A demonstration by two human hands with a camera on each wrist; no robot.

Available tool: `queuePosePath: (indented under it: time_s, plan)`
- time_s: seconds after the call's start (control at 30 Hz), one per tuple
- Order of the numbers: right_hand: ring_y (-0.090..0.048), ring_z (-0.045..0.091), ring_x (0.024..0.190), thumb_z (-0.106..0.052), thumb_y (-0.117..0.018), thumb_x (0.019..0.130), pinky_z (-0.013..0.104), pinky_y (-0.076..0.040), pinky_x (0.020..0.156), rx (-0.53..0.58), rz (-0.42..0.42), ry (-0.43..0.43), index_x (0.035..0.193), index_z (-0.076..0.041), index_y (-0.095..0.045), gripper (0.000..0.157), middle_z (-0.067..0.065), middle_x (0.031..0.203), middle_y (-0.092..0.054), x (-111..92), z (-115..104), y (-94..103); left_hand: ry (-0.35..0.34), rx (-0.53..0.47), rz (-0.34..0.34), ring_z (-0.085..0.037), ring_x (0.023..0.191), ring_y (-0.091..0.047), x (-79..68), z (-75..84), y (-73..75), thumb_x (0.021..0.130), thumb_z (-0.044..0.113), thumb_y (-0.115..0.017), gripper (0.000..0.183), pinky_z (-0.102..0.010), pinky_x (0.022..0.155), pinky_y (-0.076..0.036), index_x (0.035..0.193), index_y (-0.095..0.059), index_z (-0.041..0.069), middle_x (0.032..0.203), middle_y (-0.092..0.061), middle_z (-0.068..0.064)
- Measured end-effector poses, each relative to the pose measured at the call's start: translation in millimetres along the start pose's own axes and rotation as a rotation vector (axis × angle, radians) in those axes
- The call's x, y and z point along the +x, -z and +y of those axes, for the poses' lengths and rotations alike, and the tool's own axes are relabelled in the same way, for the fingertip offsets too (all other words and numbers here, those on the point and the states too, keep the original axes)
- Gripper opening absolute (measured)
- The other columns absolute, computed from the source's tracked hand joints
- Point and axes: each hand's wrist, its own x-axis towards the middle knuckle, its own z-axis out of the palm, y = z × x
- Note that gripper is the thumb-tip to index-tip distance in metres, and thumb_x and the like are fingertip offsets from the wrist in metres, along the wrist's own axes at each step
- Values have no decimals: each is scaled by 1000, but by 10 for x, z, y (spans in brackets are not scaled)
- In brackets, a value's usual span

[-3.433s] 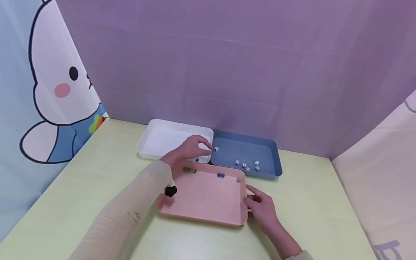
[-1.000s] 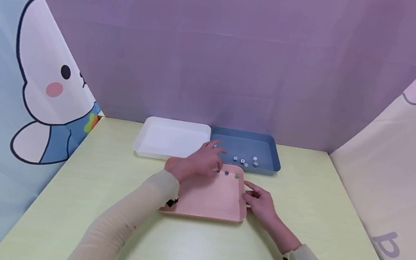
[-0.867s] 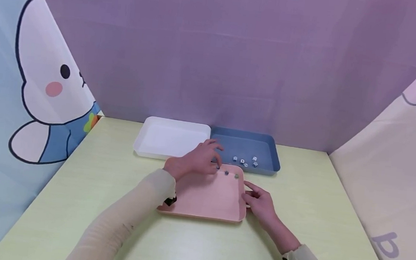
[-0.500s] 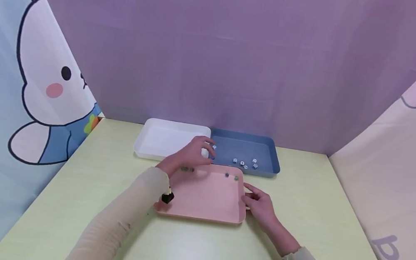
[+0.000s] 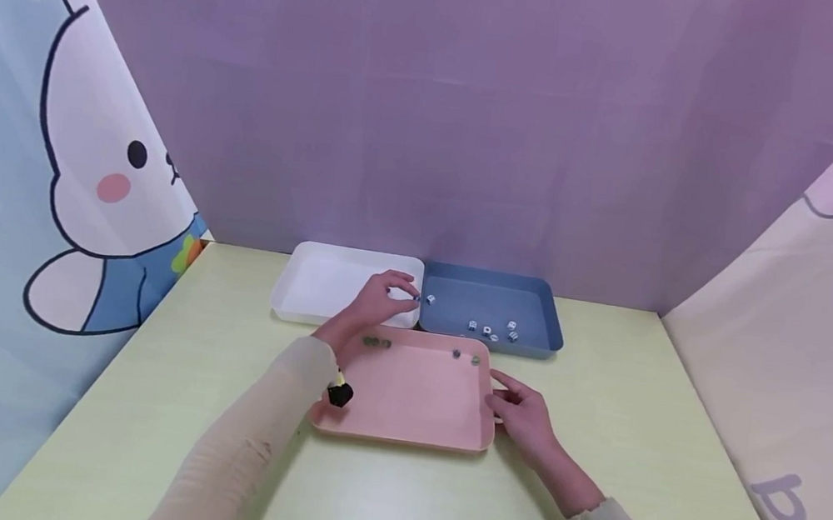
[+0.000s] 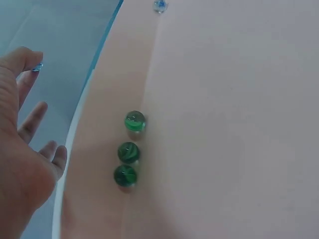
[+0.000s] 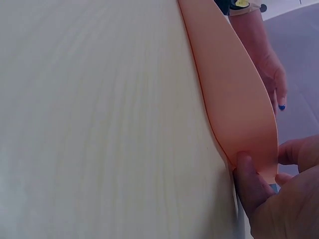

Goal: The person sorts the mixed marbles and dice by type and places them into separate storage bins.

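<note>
My left hand (image 5: 375, 302) pinches a small blue marble (image 6: 38, 66) between thumb and fingertip, above the right end of the white tray (image 5: 309, 283). The other fingers are spread apart in the left wrist view. Just below that hand lies the pink tray (image 5: 411, 393). Along its far side sit several green marbles (image 6: 129, 152), with one blue marble (image 6: 159, 6) farther right. My right hand (image 5: 525, 417) holds the pink tray's right edge; in the right wrist view its thumb (image 7: 251, 186) presses the outer wall, with a finger beyond the rim.
A blue-grey tray (image 5: 489, 288) with several white dice (image 5: 487, 330) stands beside the white tray, against the purple curtain (image 5: 429, 127). All the trays rest on a pale wooden table (image 5: 633, 432). Printed cloth hangs on both sides.
My left hand has picked a blue marble out of the pink tray and moved up and left with it to the white tray. The right hand stays at the pink tray's edge.
</note>
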Motion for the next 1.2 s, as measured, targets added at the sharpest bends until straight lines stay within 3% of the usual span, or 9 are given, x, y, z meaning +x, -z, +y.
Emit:
queuePosePath:
  time_s: [0.17,0.53,0.87,1.2]
  plan:
    - [-68,25,79,-2,-62,91,36,-58,64,-23,25,-2,138,-7,-56,48,20,104,-61,-16,-6,1,1,-25,31,-26,121,-51,5,-51,-16,81,13,-77,13,-55,101,-36,92,-76,5,128,-59,-19]
    - [-68,24,76,0,-61,90,34,-57,61,-32,85,-12,136,-6,-57,46,20,101,-63,-62,9,-52,34,-8,22,-27,124,-48,-7,-111,-46,83,19,-76,18,-54,103,-36,96,-76,7,130,-58,-17]
    - [-68,24,76,0,-61,90,34,-57,60,-30,86,-1,136,-7,-58,46,19,101,-64,-69,6,-73,66,3,27,-28,124,-48,-11,-118,-50,83,16,-76,14,-54,105,-33,96,-77,9,129,-58,-16]
    - [-68,25,76,1,-61,90,35,-58,61,-24,79,9,135,-5,-57,46,20,100,-64,-87,-35,-94,62,20,26,-27,120,-51,-23,-76,-9,82,16,-78,15,-47,107,-35,94,-77,7,122,-62,-12]
